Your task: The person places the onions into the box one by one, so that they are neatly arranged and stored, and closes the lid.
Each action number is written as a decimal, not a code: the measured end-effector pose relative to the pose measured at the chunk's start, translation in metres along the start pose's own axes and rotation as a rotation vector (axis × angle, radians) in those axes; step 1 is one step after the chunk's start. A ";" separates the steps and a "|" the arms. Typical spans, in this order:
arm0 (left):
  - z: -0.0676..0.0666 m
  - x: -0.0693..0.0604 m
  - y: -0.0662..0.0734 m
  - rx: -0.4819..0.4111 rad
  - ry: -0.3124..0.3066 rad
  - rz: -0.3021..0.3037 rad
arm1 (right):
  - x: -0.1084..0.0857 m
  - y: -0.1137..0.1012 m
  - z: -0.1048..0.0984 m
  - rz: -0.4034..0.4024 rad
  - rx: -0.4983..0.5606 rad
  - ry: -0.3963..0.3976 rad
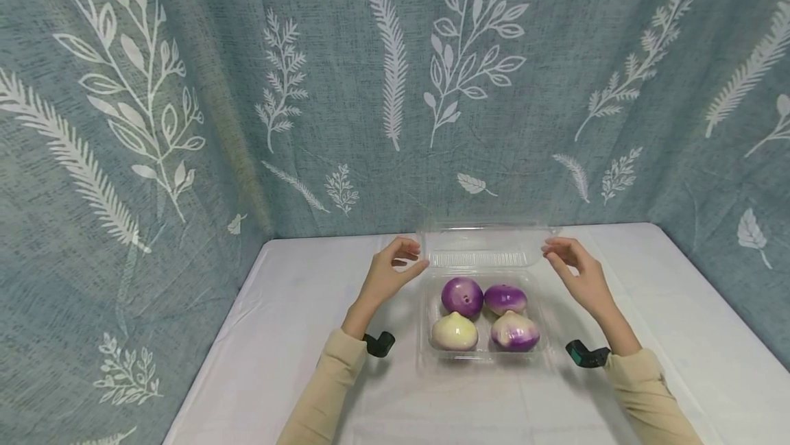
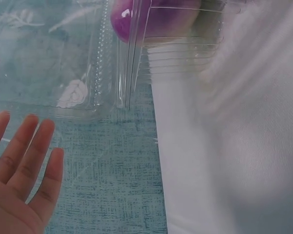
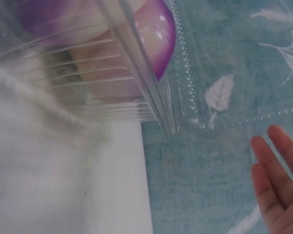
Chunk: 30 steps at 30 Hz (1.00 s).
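Observation:
A clear plastic clamshell box [image 1: 484, 356] stands on the table with its lid [image 1: 478, 258] raised at the back. Inside sit several turnips: two purple ones behind, a purple turnip [image 1: 461, 296] and a flatter turnip [image 1: 505, 299]; in front, a pale turnip [image 1: 455, 332] and a white-and-purple turnip [image 1: 515, 332]. My left hand [image 1: 391, 271] is at the lid's left edge, its fingers loosely bent. On the opposite side, my right hand [image 1: 577, 273] is beside the lid's right edge. Whether any fingertips touch the plastic, I cannot tell. Both wrist views show fingers spread, holding nothing.
A white cloth covers the table [image 1: 296, 335]. Close behind its far edge hangs a blue-green curtain [image 1: 345, 88] with white leaf prints, which also runs down both sides. Dark devices, such as the left one [image 1: 380, 344], are worn on both wrists.

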<state>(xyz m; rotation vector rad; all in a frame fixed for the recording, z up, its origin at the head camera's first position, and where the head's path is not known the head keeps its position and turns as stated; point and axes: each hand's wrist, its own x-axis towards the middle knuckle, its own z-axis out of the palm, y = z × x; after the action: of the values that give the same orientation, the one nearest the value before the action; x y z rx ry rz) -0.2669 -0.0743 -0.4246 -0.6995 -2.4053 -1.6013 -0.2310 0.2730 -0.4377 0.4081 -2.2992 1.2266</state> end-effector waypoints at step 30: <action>-0.003 -0.007 -0.001 0.127 0.017 0.044 | -0.012 -0.008 -0.014 0.022 -0.086 -0.085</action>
<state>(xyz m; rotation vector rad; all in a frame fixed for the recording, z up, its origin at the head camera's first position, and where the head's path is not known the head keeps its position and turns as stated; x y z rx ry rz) -0.2614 -0.0794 -0.4271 -0.7078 -2.4363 -1.4178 -0.2136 0.2805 -0.4321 0.4117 -2.4249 1.1357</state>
